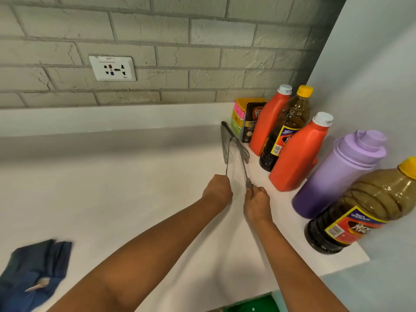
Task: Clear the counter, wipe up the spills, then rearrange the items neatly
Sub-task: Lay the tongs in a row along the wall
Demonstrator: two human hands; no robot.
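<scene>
I have two thin metal kitchen utensils on the white desk (pixel 112 188), up near the row of bottles at the right wall. My left hand (pixel 217 189) is curled round the end of the slim steel wire-handled utensil (pixel 227 154), and my right hand (pixel 256 199) pinches the end of the flat steel slotted spatula (pixel 244 167). The two hands sit close together but do not touch, each closed on its own handle. The working ends of both tools lie overlapped farther back, just beside the dark brown coffee packet (pixel 251 122); I cannot tell whether a third, black-tipped piece lies with them.

These will handle light and stiff, I judge, and bare steel is slippery, so a grip at the very tip leaves the far ends free to swing. Holding nearer the middle would steady them. They are not fragile, but swung wide they could knock the nearer orange plastic bottle with a white cap (pixel 297 156), which stands close by. The purple insulated flask (pixel 337 174) is farther along. The crumpled blue cloth (pixel 36 269) lies well apart at my lower left.
</scene>
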